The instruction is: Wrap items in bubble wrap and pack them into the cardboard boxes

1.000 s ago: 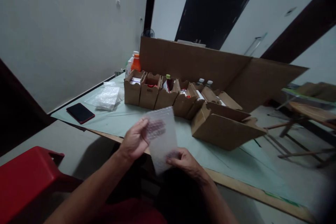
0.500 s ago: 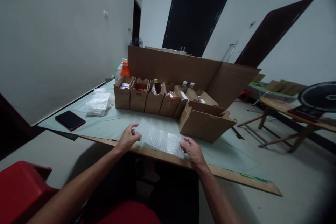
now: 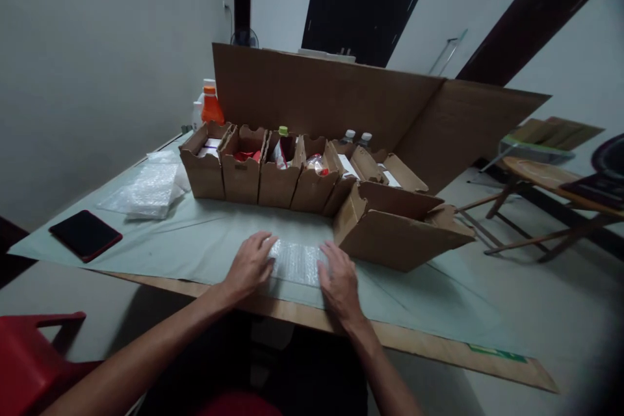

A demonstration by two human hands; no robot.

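A small sheet of bubble wrap (image 3: 297, 260) lies flat on the pale green table cover (image 3: 195, 240) near the front edge. My left hand (image 3: 251, 265) rests palm down on its left end, fingers spread. My right hand (image 3: 338, 278) presses flat on its right end. Neither hand grips anything. Just right of my right hand stands a larger open cardboard box (image 3: 397, 227).
A row of small open cardboard boxes (image 3: 273, 169) with bottles and packets stands behind, backed by a tall cardboard sheet (image 3: 341, 97). A stack of bubble wrap (image 3: 146, 188) and a dark phone (image 3: 85, 234) lie at left. A red stool (image 3: 29, 357) sits lower left.
The bubble wrap went from held up in both hands to lying on the table. Both hands have moved inward and now press flat on it. The view shifted closer.
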